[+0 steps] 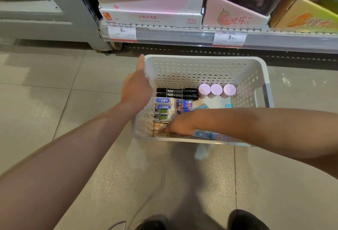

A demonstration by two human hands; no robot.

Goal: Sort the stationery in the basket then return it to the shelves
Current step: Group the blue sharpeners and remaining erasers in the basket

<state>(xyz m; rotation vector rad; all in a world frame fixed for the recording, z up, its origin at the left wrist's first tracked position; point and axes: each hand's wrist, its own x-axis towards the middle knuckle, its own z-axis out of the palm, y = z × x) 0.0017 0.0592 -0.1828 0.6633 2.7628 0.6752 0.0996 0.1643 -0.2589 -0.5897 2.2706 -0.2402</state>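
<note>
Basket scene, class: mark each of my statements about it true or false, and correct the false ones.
1. The basket stands on the floor. True.
2. Three pink-capped tubs stand in the basket. True.
3. The two black markers lie on the shelf. False: they lie side by side in the basket.
4. The right hand is outside the basket. False: it reaches down among the items inside.
5. The left hand is against the basket's left side. True.

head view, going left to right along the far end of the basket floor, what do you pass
left hand on the basket wall → two black markers → three pink-lidded jars → basket's right wall with grey handle
</note>
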